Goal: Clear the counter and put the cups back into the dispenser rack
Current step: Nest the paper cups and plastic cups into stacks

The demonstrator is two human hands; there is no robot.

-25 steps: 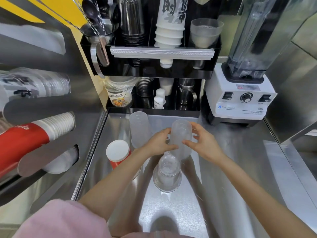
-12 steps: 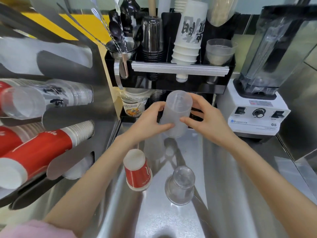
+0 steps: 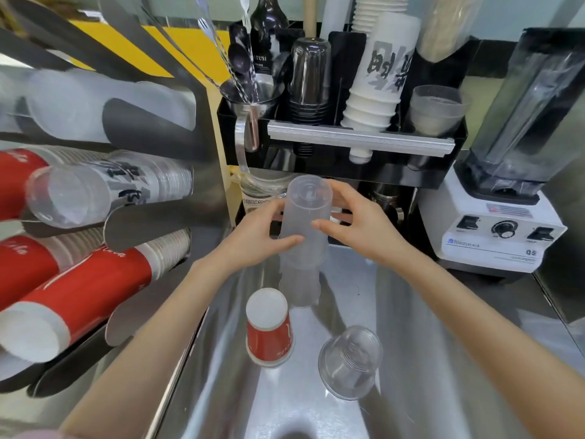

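Hanging upside down above the steel bench (image 3: 411, 312), the frosted plastic cup (image 3: 305, 217) sits in a two-handed grip: the left hand (image 3: 259, 236) presses its thumb and fingers against the cup's left wall, and the right hand (image 3: 361, 226) closes on the right wall with fingertips wrapped over the front. The cup's closed base points up and toward the camera, and its rim faces down. Directly below the grip, a second frosted cup (image 3: 300, 288) stands inverted on the bench; whether the held cup touches it cannot be told. Nearer the person than the grip, a red paper cup (image 3: 269, 331) and a clear plastic cup (image 3: 349, 362) stand upside down on the bench, apart from each other. Left of the grip, the dispenser rack (image 3: 164, 217) holds lying stacks of clear and red cups. Behind and above the grip is a black organiser (image 3: 342, 144) with cup stacks, and to the right a blender (image 3: 506, 198).
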